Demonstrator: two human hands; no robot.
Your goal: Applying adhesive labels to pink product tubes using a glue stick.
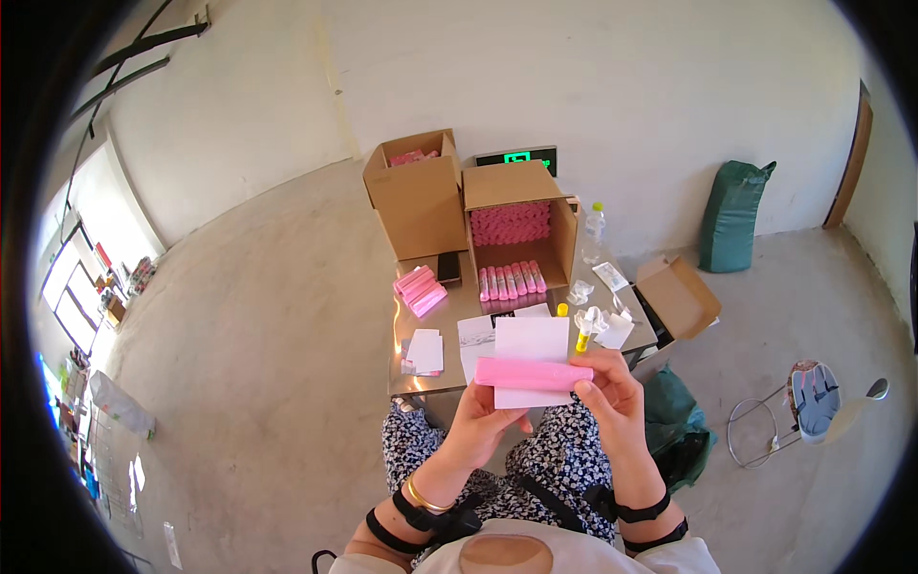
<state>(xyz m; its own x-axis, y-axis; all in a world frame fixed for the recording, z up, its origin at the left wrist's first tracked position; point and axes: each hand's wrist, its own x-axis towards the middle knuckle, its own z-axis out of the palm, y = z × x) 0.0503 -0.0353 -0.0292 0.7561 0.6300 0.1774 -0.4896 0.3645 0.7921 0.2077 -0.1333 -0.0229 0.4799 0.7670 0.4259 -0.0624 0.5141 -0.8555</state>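
Note:
My left hand point(478, 426) and my right hand point(613, 387) hold a smooth pink roll point(532, 374) level above the table's front edge, one at each end. A white sheet of paper point(532, 341) lies flat behind and under the roll, sticking out past it at the far and near sides. The left fingers curl beneath the roll and are partly hidden. On the right, thumb and fingers pinch the roll's end. Just beyond my right hand stands a yellow glue stick point(582, 342), with a yellow cap point(562, 310) farther back.
On the metal table point(445, 383) lie pink rolls point(421, 290), white cards point(426, 350), a black phone point(448, 267) and crumpled tissue point(580, 292). An open carton point(512, 179) holds many pink rolls, beside a taller carton point(418, 206). A clear bottle point(594, 234) stands at the right.

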